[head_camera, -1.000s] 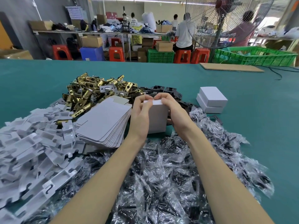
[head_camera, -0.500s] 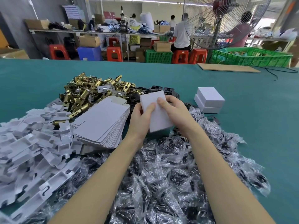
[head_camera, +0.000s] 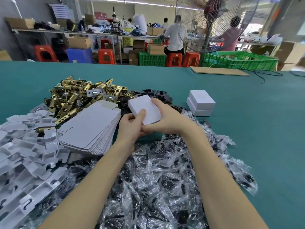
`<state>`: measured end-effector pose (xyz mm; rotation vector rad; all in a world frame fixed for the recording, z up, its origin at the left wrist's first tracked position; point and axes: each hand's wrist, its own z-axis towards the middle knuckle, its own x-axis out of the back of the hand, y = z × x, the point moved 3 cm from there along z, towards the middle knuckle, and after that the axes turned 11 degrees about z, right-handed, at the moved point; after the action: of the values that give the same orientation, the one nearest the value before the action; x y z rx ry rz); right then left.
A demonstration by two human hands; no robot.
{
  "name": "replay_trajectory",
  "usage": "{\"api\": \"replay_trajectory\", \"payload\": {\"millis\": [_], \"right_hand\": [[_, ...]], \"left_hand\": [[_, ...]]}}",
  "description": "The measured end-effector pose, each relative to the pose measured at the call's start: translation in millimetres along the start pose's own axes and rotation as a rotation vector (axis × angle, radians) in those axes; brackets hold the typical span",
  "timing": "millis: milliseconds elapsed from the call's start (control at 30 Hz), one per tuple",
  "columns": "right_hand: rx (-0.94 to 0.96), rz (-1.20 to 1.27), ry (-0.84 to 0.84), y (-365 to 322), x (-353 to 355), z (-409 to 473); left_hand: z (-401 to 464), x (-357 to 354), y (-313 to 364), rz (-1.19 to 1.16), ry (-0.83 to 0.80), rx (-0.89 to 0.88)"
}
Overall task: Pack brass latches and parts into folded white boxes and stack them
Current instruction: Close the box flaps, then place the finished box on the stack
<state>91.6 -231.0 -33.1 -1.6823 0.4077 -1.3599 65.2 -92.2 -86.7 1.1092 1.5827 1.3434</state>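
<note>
far left, a heap of white card inserts (head_camera: pixel 24 151) and a pile of brass latches (head_camera: pixel 77 96) remain unpacked, with a thick stack of flat box blanks (head_camera: pixel 92 129) not yet folded. at centre, a closed white box (head_camera: pixel 145 109) is gripped above the bagged parts (head_camera: pixel 156 179) by the left hand (head_camera: pixel 132 126) and right hand (head_camera: pixel 166 119); its contents cannot be seen. to the right, only two finished boxes (head_camera: pixel 200 103) are stacked, so most of the work probably remains.

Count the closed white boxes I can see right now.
3. One box is gripped by the left hand and right hand. Two sit stacked on the table to the right: top box, bottom box. None hidden that I can tell.
</note>
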Motion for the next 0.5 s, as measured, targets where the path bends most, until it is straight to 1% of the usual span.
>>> {"api": "replay_trajectory", "payload": {"millis": [67,133,200,267,367,433,500], "right_hand": [[-0.008,-0.035,-0.028,0.6,-5.0,0.0],[0.005,-0.078,-0.001,1.3,-8.8,-0.1],[0.024,-0.089,0.094,2.8,-6.4,1.5],[0.055,-0.009,0.211,3.7,1.6,2.0],[0.067,0.035,0.398,10.9,17.1,0.6],[0.04,-0.002,0.512,19.2,30.1,-0.6],[-0.012,-0.069,0.587,28.8,48.9,0.8]], "left_hand": [[1.3,0.8,-1.7,0.042,0.02,-0.005],[0.0,0.4,-0.2,0.038,0.019,-0.04],[-2.0,-1.9,2.9,-0.01,-0.016,-0.11],[-3.5,-4.6,5.5,-0.045,-0.061,-0.177],[-3.7,-8.5,4.4,0.072,-0.101,-0.244],[-3.1,-10.9,0.9,0.161,-0.129,-0.26],[-1.5,-11.1,-2.0,0.214,-0.143,-0.259]]}}
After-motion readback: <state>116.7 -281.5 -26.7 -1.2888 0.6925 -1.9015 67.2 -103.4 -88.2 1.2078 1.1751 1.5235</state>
